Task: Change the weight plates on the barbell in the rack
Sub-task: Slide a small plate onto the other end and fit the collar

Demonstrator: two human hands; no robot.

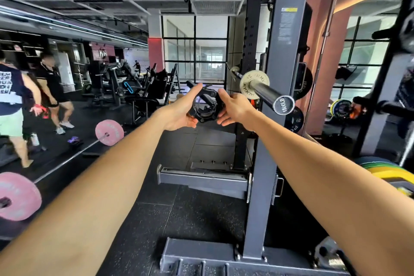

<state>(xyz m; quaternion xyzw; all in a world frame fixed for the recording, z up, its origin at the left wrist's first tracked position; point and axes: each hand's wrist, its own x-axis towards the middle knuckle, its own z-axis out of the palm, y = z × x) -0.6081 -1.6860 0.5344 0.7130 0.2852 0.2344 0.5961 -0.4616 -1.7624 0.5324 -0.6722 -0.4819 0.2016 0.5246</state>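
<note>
Black plastic collar (pixel 205 106) — one only — is held in the air between two hands: left hand (pixel 181 111) grips its left side, right hand (pixel 235 110) its right. Just beside, right, one barbell (pixel 266 92) carries one small plate (pixel 252 84) in the rack (pixel 275 119).

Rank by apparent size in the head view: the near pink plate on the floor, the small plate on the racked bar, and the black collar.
1. Near pink plate, though it lies closer.
2. Small plate and collar look alike; not ranked.
</note>
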